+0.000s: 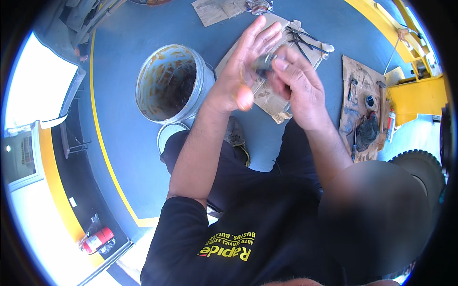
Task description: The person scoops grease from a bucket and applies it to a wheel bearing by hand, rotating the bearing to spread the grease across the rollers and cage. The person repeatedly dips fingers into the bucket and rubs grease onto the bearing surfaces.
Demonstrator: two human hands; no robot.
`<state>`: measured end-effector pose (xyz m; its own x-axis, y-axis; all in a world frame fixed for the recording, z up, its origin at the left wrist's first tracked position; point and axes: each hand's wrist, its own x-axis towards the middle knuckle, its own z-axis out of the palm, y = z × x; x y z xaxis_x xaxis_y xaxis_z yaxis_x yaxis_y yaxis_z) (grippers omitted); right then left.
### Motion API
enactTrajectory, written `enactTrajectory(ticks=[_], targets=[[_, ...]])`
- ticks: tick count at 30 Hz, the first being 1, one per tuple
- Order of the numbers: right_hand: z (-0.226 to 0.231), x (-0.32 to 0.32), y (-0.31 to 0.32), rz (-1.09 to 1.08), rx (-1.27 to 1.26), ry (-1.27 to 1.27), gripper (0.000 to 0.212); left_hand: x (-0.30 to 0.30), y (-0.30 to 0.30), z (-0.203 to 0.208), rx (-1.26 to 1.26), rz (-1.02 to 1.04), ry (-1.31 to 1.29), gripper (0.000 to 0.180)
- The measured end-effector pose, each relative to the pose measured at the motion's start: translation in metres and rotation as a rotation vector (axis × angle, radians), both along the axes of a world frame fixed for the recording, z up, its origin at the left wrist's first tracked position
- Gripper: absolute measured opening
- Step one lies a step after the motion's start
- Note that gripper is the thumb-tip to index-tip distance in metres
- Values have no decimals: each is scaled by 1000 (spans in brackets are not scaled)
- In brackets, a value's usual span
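Observation:
My right hand (303,86) pinches a small, dark, roundish part (263,62) between thumb and fingers; motion blur hides its exact kind. Facing it, my left hand (234,78) is raised with the palm turned toward the part, fingers stretched out and thumb apart. The part is close to the left palm, and whether they touch I cannot tell. Below and to the left of my hands stands a light-coloured bucket (206,86), its inner wall smeared brown. Behind the hands, a stained sheet of cardboard (272,102) lies on the floor with black-handled pliers (299,39) on it.
At right, another cardboard sheet (353,69) carries a dark rag (367,132), a small round cup (369,100) and several tools. Beyond it rises a yellow steel frame (405,101). A tyre (414,164) is near my right side. A red fire extinguisher (98,240) is at lower left.

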<state>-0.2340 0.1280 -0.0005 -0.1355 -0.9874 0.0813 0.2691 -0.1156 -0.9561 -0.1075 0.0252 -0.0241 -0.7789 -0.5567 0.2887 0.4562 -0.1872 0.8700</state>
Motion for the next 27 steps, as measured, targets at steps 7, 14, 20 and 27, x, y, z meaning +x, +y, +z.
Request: enactTrajectory(ticks=[7, 14, 20, 27], targets=[[10, 0, -1, 138, -9, 104, 21, 15, -20, -9, -258, -94, -229, 173], [-1, -31, -3, 104, 130, -368, 24, 12, -11, -12, -349, -42, -347, 172], [2, -28, 13, 251, 212, -215, 25, 15, -17, -16, -457, 26, -324, 164], [15, -31, 25, 58, 92, -49, 20, 23, -19, -10, -456, 154, -327, 141]])
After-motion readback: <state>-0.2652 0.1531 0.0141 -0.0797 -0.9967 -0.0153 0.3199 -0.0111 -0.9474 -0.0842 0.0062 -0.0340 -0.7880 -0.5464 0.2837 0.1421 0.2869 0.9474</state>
